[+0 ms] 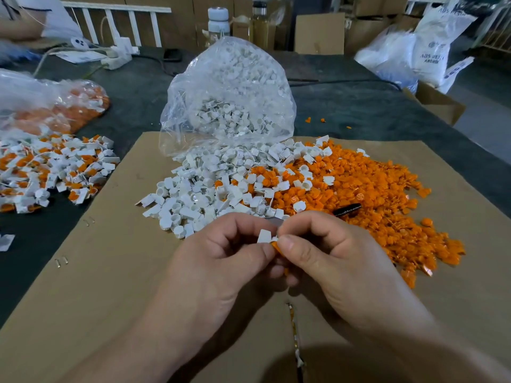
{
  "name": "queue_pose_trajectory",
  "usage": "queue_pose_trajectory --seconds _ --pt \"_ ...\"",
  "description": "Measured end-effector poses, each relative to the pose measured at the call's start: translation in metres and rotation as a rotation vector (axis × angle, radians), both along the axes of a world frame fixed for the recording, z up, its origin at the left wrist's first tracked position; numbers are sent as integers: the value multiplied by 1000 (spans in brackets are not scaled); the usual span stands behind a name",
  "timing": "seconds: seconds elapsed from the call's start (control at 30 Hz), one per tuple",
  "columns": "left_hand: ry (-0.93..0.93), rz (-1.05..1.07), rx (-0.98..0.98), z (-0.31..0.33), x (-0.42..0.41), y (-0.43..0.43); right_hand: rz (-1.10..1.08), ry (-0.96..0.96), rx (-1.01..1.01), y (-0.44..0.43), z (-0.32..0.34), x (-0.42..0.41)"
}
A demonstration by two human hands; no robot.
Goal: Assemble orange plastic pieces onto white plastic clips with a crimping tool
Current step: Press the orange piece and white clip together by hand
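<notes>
A dark desk [345, 106] carries a brown cardboard sheet [96, 286] that reaches to its near edge. At the sheet's far edge stands a clear bag [229, 87], slumped open toward the person, and loose white clips [199, 194] spill from its mouth across the middle of the sheet. A broad heap of orange pieces [373, 203] covers the sheet's right side, and the two heaps mix where they meet. Off the sheet, by the desk's left edge, lies a pile of joined white-and-orange parts [49, 170], with a second bag [55, 106] of orange parts just behind it.

Both hands meet over the near middle of the sheet, just in front of the white heap. The left hand [221, 261] pinches a single white clip [264, 235] between thumb and forefinger; the right hand [331, 252] pinches an orange piece [275, 246] the same way — the two parts touch, fingertip to fingertip. A dark tool handle [347, 210] juts out past the right knuckles onto the orange heap — whether that hand grips it too I cannot tell.
</notes>
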State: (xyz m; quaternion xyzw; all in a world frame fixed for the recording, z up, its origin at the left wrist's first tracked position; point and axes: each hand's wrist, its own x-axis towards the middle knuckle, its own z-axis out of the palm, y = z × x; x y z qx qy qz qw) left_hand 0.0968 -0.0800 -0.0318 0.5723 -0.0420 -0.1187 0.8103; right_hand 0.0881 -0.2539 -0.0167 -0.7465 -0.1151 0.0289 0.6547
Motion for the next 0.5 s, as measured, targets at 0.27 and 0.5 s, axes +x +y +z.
queue_pose_trajectory --seconds 0.27,0.5 --pt "-108 34 122 6 -4 1 44 145 151 -1 -3 4" --pt "-159 30 184 9 -7 3 28 161 154 1 5 1"
